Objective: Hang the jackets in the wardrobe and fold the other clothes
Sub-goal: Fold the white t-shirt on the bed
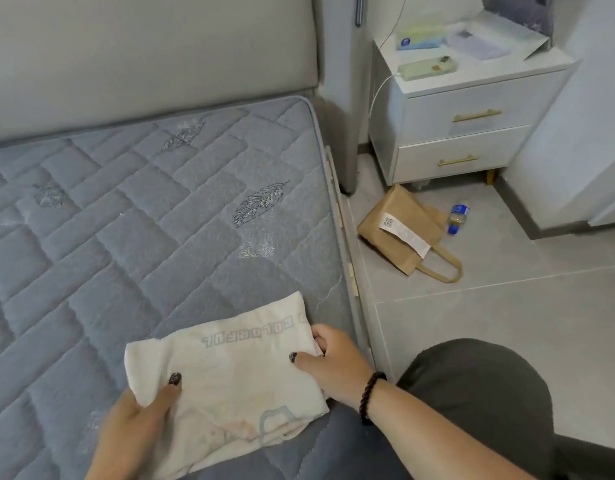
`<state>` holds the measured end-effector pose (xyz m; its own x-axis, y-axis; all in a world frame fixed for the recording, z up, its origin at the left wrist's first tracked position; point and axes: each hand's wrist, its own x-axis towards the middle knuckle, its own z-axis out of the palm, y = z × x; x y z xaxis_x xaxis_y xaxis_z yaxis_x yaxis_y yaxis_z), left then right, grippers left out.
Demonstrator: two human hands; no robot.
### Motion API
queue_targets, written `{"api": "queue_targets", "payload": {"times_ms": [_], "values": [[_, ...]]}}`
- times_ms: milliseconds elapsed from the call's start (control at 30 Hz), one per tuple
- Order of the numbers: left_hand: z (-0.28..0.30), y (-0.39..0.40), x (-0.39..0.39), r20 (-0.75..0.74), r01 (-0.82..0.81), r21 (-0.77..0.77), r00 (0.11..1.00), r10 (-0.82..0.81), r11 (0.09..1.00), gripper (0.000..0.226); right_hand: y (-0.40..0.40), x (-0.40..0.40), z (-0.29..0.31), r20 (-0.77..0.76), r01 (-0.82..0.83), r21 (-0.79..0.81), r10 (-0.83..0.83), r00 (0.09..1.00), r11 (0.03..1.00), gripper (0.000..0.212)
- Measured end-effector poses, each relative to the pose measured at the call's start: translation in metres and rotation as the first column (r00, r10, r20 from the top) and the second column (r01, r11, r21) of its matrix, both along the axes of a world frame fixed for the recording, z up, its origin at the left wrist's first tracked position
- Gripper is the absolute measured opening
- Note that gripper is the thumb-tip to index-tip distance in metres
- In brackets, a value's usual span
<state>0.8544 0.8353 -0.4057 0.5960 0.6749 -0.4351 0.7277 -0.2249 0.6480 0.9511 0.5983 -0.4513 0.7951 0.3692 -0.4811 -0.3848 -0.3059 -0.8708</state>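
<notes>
cloth [229, 372]: cream garment, partly folded into a rough oblong, lying flat on the bed [132, 216] near its right edge, at the corner closest to the person
cloth long axis: runs diagonally, from the near-left end by the left hand up to the far-right corner; grey printed lettering follows the same line along the far edge
cloth pointing: the far-right corner points towards the bed edge and the floor [489, 323] beyond; the near end trails off towards the person, with a faint blue and pink print on it
left hand [139, 420]: grasps the near-left edge of the cloth, thumb on top, fingers hidden beneath the fabric
right hand [333, 355]: pinches the right edge of the cloth, thumb lying on the top face, fingers curled round the hem; beaded bracelet [370, 398] at the wrist
hands vs cloth: one hand at each side across the short axis, so the cloth lies between them; both touching, neither nearer than the other
key relation: the free far end lies ahead of both hands, away from the person; judged that a further fold would bring one end over the other along the long axis
step (judged): folding in progress, shape not yet compact, edges uneven at the near end
jackets, wardrobe: neither in view
surroundings: white nightstand [472, 133] far right; brown bag [399, 230] and a small bottle [457, 218] on the floor, well apart from the cloth
risk (judged): the cloth sits close to the bed edge; a loose layer could slip as it is turned
</notes>
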Motion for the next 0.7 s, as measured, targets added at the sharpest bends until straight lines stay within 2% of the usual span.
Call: {"api": "queue_targets", "payload": {"times_ms": [200, 333, 433, 533, 700], "values": [[0.010, -0.081, 0.099, 0.037, 0.084, 0.043, 0.996, -0.086, 0.996, 0.023, -0.098, 0.076, 0.022, 0.000, 0.166, 0.114, -0.167, 0.986, 0.980, 0.018], [0.009, -0.171, 0.187, 0.132, 0.203, 0.049, 0.969, -0.207, 0.978, 0.020, -0.195, 0.131, 0.033, 0.023, 0.285, 0.061, -0.287, 0.958, 0.957, 0.016], [0.025, -0.257, 0.243, 0.180, 0.322, -0.001, 0.931, -0.316, 0.947, 0.014, -0.276, 0.151, 0.056, 0.052, 0.431, 0.006, -0.431, 0.901, 0.902, 0.017], [0.065, -0.345, 0.283, 0.211, 0.502, -0.018, 0.847, -0.488, 0.865, 0.004, -0.356, 0.148, 0.099, 0.052, 0.593, -0.017, -0.592, 0.805, 0.805, 0.019], [0.165, -0.471, 0.313, 0.258, 0.766, -0.071, 0.633, -0.730, 0.640, 0.007, -0.472, 0.107, 0.210, 0.101, 0.782, -0.052, -0.776, 0.623, 0.621, 0.020]]}}
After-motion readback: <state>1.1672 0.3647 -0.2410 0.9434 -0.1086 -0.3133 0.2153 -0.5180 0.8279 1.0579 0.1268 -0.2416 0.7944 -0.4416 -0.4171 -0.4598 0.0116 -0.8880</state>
